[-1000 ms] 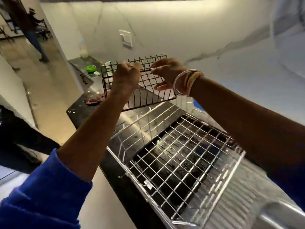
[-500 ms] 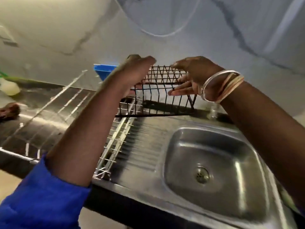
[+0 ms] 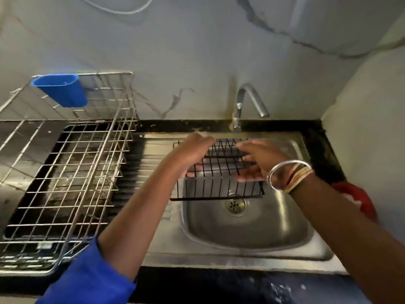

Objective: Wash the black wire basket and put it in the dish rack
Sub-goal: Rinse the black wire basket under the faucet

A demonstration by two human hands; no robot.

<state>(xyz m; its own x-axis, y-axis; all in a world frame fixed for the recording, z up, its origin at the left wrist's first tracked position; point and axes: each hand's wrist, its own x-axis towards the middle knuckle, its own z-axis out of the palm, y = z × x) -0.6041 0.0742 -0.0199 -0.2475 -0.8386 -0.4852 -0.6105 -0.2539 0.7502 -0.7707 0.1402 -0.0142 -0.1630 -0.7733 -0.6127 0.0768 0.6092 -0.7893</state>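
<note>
The black wire basket (image 3: 219, 185) hangs over the steel sink (image 3: 245, 229), just under the tap (image 3: 241, 106). My left hand (image 3: 190, 152) grips its left rim from above. My right hand (image 3: 256, 161) holds its right side, fingers curled through the wires, bangles on the wrist. No water runs from the tap. The chrome dish rack (image 3: 65, 172) stands on the counter to the left of the sink, with nothing in it.
A blue plastic cup holder (image 3: 60, 88) hangs on the rack's back left corner. A red object (image 3: 355, 200) lies on the dark counter right of the sink. A ribbed drainboard (image 3: 149, 154) separates rack and basin. The wall stands close behind.
The basket has travelled from above the rack, rightward and down, to over the sink basin. Both hands kept their hold throughout. My view swung right from the rack to the sink.
</note>
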